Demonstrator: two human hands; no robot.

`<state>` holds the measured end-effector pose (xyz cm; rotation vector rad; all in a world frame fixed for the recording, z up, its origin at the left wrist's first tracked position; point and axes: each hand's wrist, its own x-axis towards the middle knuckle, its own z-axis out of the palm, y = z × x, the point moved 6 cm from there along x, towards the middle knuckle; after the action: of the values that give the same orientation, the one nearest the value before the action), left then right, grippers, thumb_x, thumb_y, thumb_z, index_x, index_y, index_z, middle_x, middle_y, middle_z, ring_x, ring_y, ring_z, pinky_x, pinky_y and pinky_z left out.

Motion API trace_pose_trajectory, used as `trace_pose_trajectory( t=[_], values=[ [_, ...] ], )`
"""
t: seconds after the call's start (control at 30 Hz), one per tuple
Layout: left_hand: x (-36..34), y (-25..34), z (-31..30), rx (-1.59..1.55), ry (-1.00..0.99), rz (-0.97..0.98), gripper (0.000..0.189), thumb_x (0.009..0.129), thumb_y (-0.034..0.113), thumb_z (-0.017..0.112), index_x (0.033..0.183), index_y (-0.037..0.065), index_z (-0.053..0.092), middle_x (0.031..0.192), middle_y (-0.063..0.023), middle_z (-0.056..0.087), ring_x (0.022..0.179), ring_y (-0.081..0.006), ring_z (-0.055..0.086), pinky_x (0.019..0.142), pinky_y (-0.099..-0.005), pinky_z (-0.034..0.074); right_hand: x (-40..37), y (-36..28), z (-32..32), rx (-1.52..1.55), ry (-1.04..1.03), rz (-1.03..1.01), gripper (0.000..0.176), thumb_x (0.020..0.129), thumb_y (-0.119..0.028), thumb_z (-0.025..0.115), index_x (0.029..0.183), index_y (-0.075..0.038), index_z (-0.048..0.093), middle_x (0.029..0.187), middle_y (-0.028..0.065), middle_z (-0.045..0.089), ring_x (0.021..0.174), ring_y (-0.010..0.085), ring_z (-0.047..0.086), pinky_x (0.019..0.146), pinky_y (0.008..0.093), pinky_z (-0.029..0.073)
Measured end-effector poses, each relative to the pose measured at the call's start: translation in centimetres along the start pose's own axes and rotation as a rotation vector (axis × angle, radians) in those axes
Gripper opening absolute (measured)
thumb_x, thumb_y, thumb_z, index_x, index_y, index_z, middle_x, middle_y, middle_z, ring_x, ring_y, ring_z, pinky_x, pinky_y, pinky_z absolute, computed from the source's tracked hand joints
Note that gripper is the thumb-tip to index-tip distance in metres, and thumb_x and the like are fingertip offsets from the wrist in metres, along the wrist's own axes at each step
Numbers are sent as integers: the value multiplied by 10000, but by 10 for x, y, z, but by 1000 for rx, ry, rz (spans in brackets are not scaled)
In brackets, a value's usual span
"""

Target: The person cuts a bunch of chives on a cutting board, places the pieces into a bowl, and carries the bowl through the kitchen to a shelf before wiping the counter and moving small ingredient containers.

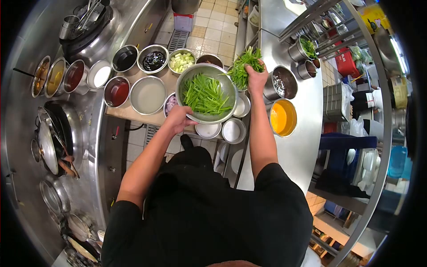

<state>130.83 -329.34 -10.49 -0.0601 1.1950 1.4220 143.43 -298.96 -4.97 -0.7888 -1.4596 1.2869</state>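
Observation:
My left hand (179, 119) grips the near rim of a wide metal bowl (228, 84), thumb on the rim. Inside the bowl lie cut green stalks (205, 95). To its right, my right hand (257, 80) is closed around a bunch of leafy greens (242, 66), held beside the bowl's rim. What lies directly beneath that bunch is mostly hidden. Under and around the held bowl stand containers of chopped purple onion (170, 103), diced pale green vegetable (182, 61) and white powder or grains (231, 131).
Left of the bowl are pots of dark sauce (154, 60), red liquid (117, 91) and cloudy liquid (147, 95). On the right steel counter (291, 160) stand an orange liquid pot (283, 117) and a dark-lined pot (281, 83). Woks (49, 140) sit on the left range.

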Motion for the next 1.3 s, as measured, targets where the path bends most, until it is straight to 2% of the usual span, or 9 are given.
trace_pose_trajectory(
  t=[0.23, 0.37, 0.5, 0.67, 0.8, 0.87, 0.97, 1.03, 1.3],
  values=[
    [4, 2, -8, 34, 67, -5, 418, 814, -20, 506, 1222, -95, 459, 1109, -194, 609, 849, -289, 674, 587, -369, 626, 20, 101, -19, -639, -35, -208, 411, 669, -100, 734, 1057, -3, 642, 1047, 163, 621, 1005, 306, 603, 926, 374, 471],
    [-4, 7, -13, 30, 86, 10, 435, 809, -16, 517, 1237, -74, 459, 1125, -185, 606, 874, -286, 669, 604, -380, 625, 13, 151, 0, -985, -459, 27, 454, 683, -129, 756, 1109, -24, 638, 1180, 203, 549, 1119, 363, 549, 987, 414, 442],
    [-5, 8, -15, 19, 87, 25, 438, 807, -17, 522, 1237, -71, 461, 1126, -181, 608, 871, -283, 671, 601, -382, 626, 15, 163, 12, -1150, -681, 104, 627, 589, -152, 823, 1181, -42, 648, 1080, 223, 617, 1056, 389, 592, 954, 411, 470],
    [1, 8, -15, 10, 58, 10, 426, 809, -11, 522, 1227, -76, 474, 1114, -182, 613, 880, -282, 672, 588, -369, 625, 27, 90, 21, -1190, -847, 172, 592, 607, -190, 836, 1158, -46, 672, 1025, 202, 689, 986, 325, 662, 898, 384, 506],
    [7, 13, -5, 19, 64, 55, 402, 820, -16, 503, 1209, -113, 468, 1067, -199, 628, 810, -289, 690, 575, -348, 631, 25, 16, 27, -999, -547, 75, 398, 690, -189, 783, 1049, -39, 700, 935, 211, 695, 915, 350, 674, 862, 388, 526],
    [12, 15, 1, 26, 67, 67, 398, 820, -21, 499, 1207, -109, 474, 1062, -196, 629, 805, -286, 690, 565, -341, 627, 5, -4, 45, -844, -639, 159, 429, 684, -194, 784, 1074, -42, 691, 966, 211, 688, 947, 343, 665, 883, 392, 516],
    [22, 14, 6, 8, 27, 51, 395, 810, -36, 498, 1198, -103, 476, 1070, -205, 624, 811, -297, 689, 571, -347, 626, -49, -6, 76, -794, -872, 27, 506, 666, -191, 790, 1139, -62, 666, 1096, 225, 645, 1017, 351, 631, 928, 408, 490],
    [12, 27, 16, 38, 69, 106, 391, 803, -41, 504, 1189, -98, 482, 1054, -205, 623, 807, -299, 686, 576, -355, 626, -84, -13, 92, -935, -780, -363, 565, 646, -168, 790, 1182, -63, 645, 1171, 235, 597, 1039, 375, 604, 961, 418, 468],
    [-19, 60, -53, 25, 240, 140, 295, 812, -43, 480, 1077, -170, 491, 927, -219, 625, 687, -322, 678, 559, -373, 628, -114, -11, 164, -568, -716, -221, 290, 730, -36, 637, 1013, -1, 687, 968, 220, 649, 909, 382, 639, 862, 422, 512]
  ],
)
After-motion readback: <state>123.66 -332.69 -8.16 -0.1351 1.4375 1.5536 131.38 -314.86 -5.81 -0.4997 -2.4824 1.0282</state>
